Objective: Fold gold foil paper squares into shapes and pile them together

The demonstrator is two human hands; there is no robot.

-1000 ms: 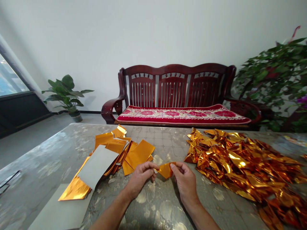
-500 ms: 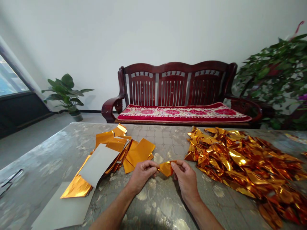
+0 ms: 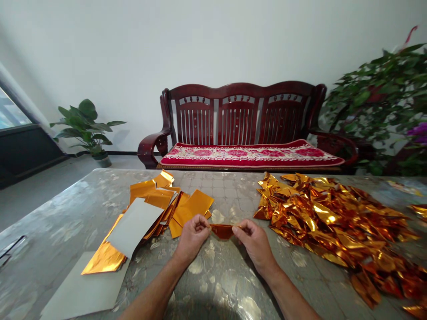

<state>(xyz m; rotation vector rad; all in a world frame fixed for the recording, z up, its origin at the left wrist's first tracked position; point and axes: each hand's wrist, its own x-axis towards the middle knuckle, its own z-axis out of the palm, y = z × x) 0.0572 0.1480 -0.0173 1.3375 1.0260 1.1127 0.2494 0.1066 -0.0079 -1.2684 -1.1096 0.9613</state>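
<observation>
A small folded piece of gold foil paper is stretched between my two hands above the table. My left hand pinches its left tip between thumb and fingers. My right hand pinches the right tip the same way. The piece looks boat-shaped, with a straight upper edge and a narrower bottom. Beyond my left hand lie loose flat gold foil sheets, fanned over one another. To the right of my right hand spreads a large heap of folded gold foil pieces, shiny and pointed.
A pale grey sheet lies on the foil stack, and another pale sheet is nearer me at left. The patterned table cover runs beneath everything. Behind the table stands a dark wooden bench; potted plants flank it.
The foil piece has gone from a pointed, angled shape to a level, boat-like one. My hands have moved slightly apart, both still pinching its ends. The whole view has shifted a little.
</observation>
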